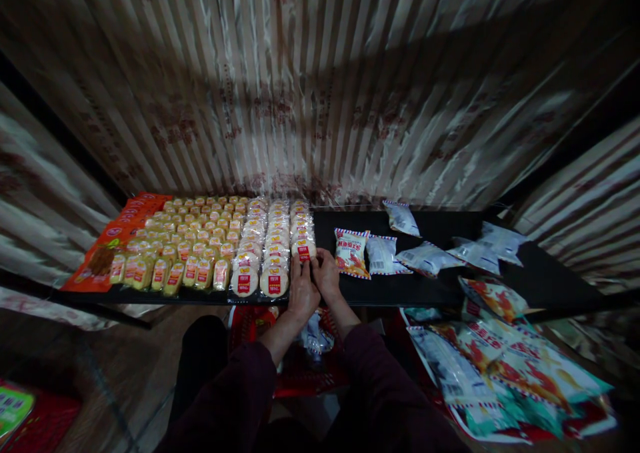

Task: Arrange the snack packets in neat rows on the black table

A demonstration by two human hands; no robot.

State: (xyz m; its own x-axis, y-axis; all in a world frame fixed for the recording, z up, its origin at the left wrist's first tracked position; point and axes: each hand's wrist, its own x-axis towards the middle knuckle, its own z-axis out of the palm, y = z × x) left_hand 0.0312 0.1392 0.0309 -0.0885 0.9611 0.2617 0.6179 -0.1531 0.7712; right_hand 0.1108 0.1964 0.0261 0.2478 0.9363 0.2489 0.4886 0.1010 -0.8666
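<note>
Both my hands meet at the front of a black shelf [440,286]. My left hand [302,288] and my right hand [327,274] have their fingers curled on a round white snack pack with a red label [303,248], the nearest one in the rightmost row of round snack packs [273,236]. Left of these rows lie several rows of small yellow snack packs [185,246]. Just right of my right hand lies a red-and-white snack bag [351,252].
Orange flat packets [117,233] lie at the shelf's left end. Loose white and silvery bags [430,256] are scattered on the right half. Large bags [505,366] are piled low right. A red basket [300,353] stands below my hands. A striped curtain [320,86] hangs behind.
</note>
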